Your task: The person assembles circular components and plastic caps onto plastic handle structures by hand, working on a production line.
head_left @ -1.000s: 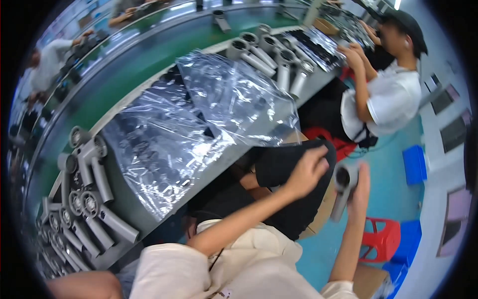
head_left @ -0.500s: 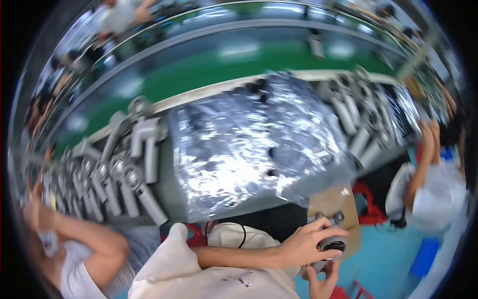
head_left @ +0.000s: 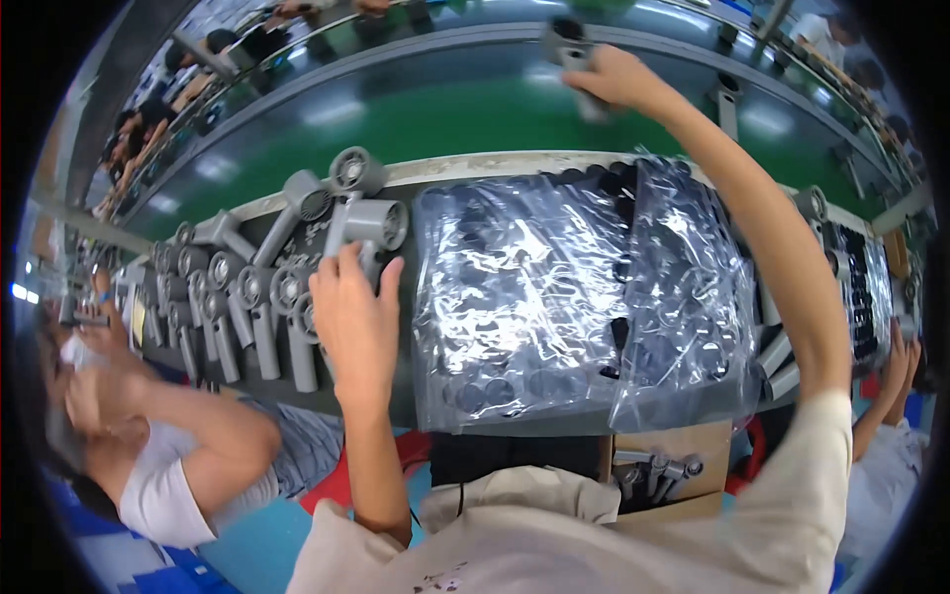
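My right hand (head_left: 618, 79) is stretched far forward over the green conveyor belt. It grips a grey hair dryer body (head_left: 572, 51), smeared by motion, with its round head uppermost. On the left of the bench, my left hand (head_left: 356, 317) is closed loosely about the handle of another grey hair dryer body (head_left: 374, 220), thumb and fingers on opposite sides; part of that handle is hidden. Around it lie several more grey hair dryer bodies (head_left: 262, 337), packed side by side with round heads and straight handles.
Clear plastic sheets (head_left: 515, 297) cover dark round parts mid-bench. Below the bench edge, a cardboard box (head_left: 683, 510) holds several grey parts. A dryer body (head_left: 728, 107) stands on the green belt (head_left: 465, 129). Co-workers sit left (head_left: 188, 455) and right (head_left: 886, 475).
My hands, earlier together around a dryer body by the cardboard box, have parted. The right went forward over the belt with a dryer body; the left reached the bench's left side. The view shifted.
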A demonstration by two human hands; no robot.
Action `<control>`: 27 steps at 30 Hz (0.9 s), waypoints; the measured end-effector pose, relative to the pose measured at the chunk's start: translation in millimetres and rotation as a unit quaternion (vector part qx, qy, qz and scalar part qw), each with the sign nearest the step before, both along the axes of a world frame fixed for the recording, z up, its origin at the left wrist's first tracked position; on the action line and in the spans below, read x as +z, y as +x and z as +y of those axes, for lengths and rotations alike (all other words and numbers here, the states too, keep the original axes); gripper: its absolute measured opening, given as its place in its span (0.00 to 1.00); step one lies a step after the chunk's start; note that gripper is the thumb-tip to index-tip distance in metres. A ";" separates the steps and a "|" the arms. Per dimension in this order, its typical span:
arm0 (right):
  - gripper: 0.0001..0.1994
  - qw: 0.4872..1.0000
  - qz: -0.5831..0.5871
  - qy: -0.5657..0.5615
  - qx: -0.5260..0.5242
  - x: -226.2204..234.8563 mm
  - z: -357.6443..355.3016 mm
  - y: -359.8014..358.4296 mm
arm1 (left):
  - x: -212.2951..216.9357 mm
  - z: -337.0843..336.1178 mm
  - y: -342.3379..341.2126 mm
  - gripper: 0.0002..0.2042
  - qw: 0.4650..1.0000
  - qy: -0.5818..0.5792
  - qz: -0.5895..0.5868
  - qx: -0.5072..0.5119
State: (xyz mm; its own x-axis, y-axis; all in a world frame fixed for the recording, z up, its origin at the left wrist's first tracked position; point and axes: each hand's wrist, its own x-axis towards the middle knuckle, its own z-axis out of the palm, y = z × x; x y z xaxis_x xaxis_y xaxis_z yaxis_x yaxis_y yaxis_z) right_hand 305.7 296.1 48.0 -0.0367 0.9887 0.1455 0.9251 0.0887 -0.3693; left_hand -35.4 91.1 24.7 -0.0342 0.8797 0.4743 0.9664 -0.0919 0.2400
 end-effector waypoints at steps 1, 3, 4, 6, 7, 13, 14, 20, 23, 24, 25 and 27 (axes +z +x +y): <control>0.26 1.000 -0.007 -0.023 0.011 -16.2 45.6 4.4 | -3.7 2.6 -2.7 0.18 0.999 -0.044 0.000 0.002; 0.24 0.999 -0.038 0.033 -0.002 -36.5 88.6 -13.7 | -11.4 3.1 -4.2 0.19 0.999 -0.031 0.032 0.017; 0.24 0.999 -0.045 0.011 -0.009 -38.1 104.7 -21.7 | -10.9 4.0 -5.4 0.20 0.999 -0.033 0.029 0.018; 0.25 0.998 -0.052 -0.017 -0.031 -47.8 124.4 -21.6 | -13.6 10.1 -5.0 0.20 0.998 -0.046 0.018 0.031; 0.25 0.998 -0.054 -0.017 -0.036 -52.2 127.3 -27.1 | -15.0 11.3 -7.6 0.19 0.998 -0.053 0.012 0.044; 0.17 0.993 -0.077 0.072 -0.048 -41.7 86.4 -33.0 | -15.0 22.4 -20.4 0.16 0.995 -0.097 -0.012 0.029; 0.17 0.995 -0.075 0.069 -0.013 -26.6 61.3 -36.6 | -17.2 22.8 -24.6 0.14 0.997 -0.074 -0.006 0.009; 0.13 0.978 -0.014 0.075 0.195 7.1 -152.0 -66.8 | -14.9 25.3 -30.3 0.13 0.997 -0.038 -0.041 -0.047; 0.13 0.974 -0.038 0.081 0.209 11.9 -238.0 -71.6 | 14.3 0.6 -22.1 0.13 0.990 -0.021 -0.131 -0.041; 0.14 0.970 -0.021 0.075 0.231 7.9 -267.3 -72.7 | 20.7 -7.8 -21.6 0.12 0.974 -0.054 -0.210 -0.060; 0.14 0.964 -0.005 0.072 0.256 1.8 -293.3 -75.0 | 25.4 -17.0 -21.0 0.11 0.951 -0.087 -0.287 -0.077; 0.13 0.966 -0.016 0.048 0.253 1.2 -333.6 -91.7 | 31.8 -35.4 -18.5 0.08 0.867 -0.176 -0.442 -0.151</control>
State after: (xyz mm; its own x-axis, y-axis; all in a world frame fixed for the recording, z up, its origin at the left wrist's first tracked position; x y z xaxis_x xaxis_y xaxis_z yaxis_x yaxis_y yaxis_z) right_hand 214.0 -37.5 49.2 -0.5180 0.8248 0.2266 0.7651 0.5653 -0.3085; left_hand -53.9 55.8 56.5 0.0091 0.9966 0.0814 0.3357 -0.0798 0.9386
